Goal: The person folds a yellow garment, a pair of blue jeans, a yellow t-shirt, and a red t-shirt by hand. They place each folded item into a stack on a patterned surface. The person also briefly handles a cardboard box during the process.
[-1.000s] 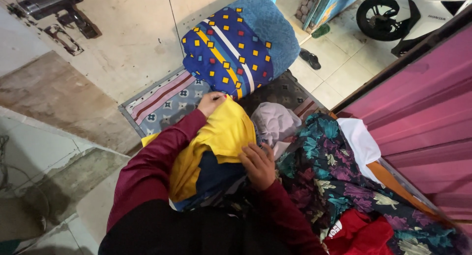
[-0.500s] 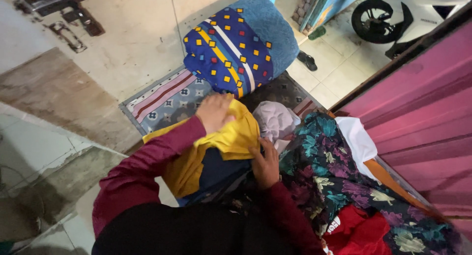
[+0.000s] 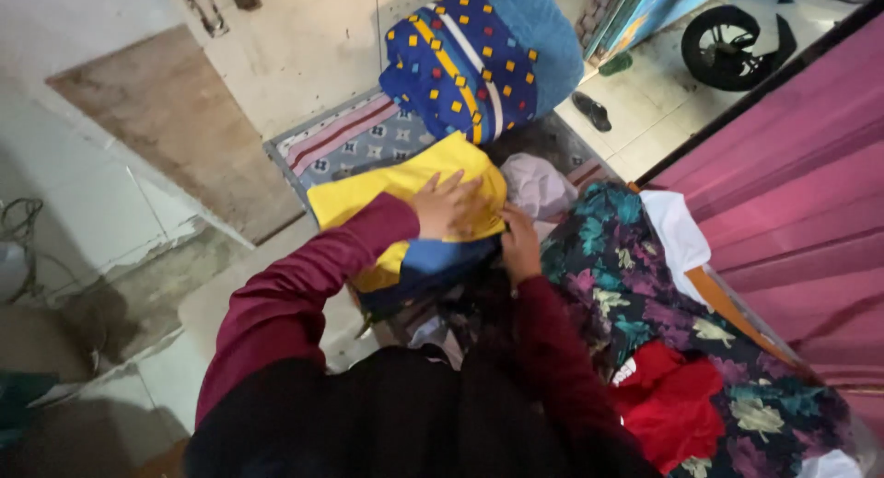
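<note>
Since a moment ago both hands have come down on the yellow and blue garment (image 3: 405,229), which now lies flatter and more spread out over the patterned mat (image 3: 345,142) on the floor. At the left edge of the scene lie bare pale floor tiles (image 3: 120,229) and a brown patch of floor. Next comes the garment, its yellow part uppermost and its blue part underneath toward the person. The left hand (image 3: 448,204) lies flat on the yellow cloth, fingers spread, pressing rather than grasping. Just beside it the right hand (image 3: 520,243) rests at the garment's right edge, fingers curled onto the cloth; whether its grip has closed on the fabric I cannot tell. Beyond the hands stands a blue bundle with coloured squares (image 3: 479,59), touching the mat's far end. A pale lilac cloth (image 3: 539,185) lies beside the right hand. Further right spreads a dark floral cloth (image 3: 645,294), with a red garment (image 3: 668,404) on it, against a pink corrugated wall (image 3: 792,202).
</note>
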